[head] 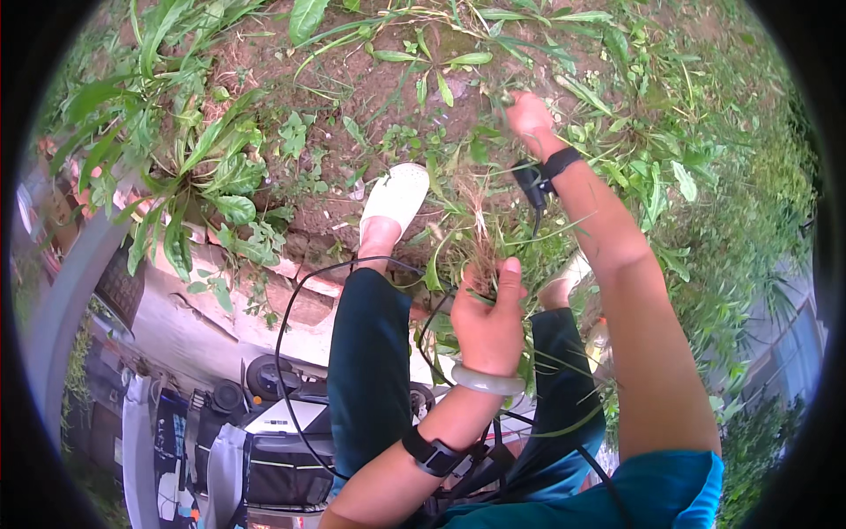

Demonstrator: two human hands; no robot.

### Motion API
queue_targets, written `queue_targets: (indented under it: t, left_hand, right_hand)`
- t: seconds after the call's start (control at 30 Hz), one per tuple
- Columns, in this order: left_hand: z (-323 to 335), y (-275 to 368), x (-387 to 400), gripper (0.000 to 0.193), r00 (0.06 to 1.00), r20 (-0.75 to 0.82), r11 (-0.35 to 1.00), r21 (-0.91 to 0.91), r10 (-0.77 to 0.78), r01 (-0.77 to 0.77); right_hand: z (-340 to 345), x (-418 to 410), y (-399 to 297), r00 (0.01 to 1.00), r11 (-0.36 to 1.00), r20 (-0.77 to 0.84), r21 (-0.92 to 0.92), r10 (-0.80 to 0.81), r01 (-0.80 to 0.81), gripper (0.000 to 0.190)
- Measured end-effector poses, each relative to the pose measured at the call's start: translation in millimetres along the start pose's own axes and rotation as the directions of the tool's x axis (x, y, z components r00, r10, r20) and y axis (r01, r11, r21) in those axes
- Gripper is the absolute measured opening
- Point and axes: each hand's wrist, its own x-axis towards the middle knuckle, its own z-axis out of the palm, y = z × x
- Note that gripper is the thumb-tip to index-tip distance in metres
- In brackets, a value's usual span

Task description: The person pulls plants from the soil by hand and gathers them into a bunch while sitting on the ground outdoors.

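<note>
My left hand [490, 324] is closed around a bunch of pulled grass [481, 221], with dry, straw-coloured stems and some green blades sticking out past the thumb. A pale stone-like bangle [488, 380] and a black strap with a small device [436, 453] are on that arm. Farther out, my right hand [529, 118] is curled low over the soil and slightly blurred. A bit of green weed [507, 99] shows at its fingers; the rest of its grip is hidden. A black wrist strap [560, 162] carries a small black device [531, 185] with a cable.
Leafy weeds [198, 172] grow from bare soil [317, 132] bordered by broken bricks [310, 307]. My white shoe [396, 192] stands on the soil. A black cable [284, 337] loops past my leg. A wheeled vehicle [284, 423] and a grey post [79, 311] are at left.
</note>
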Motion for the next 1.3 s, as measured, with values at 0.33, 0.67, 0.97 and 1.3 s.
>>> queue_targets:
  t: [0.33,0.67,0.97,1.3]
  left_hand:
    - [3,-3,0,0.021,0.999,0.02,0.999,-0.009,0.044,-0.044]
    - [9,-9,-1,0.021,0.999,0.016,0.999,0.016,0.031,-0.031]
    - [10,-25,-1,0.024,0.992,-0.054,0.993,-0.035,-0.115,0.113]
    - [8,-27,-5,0.025,0.97,-0.133,0.978,-0.07,-0.203,0.195]
  right_hand:
    - [-43,22,21,0.867,0.611,0.498,0.679,0.025,-0.408,0.019]
    - [-66,9,31,0.874,0.208,0.486,0.855,0.002,-0.475,0.021]
    - [-52,-19,71,0.962,0.116,0.273,0.955,0.022,-0.274,0.017]
    - [46,-80,61,0.96,0.593,0.21,0.755,0.184,-0.279,0.031]
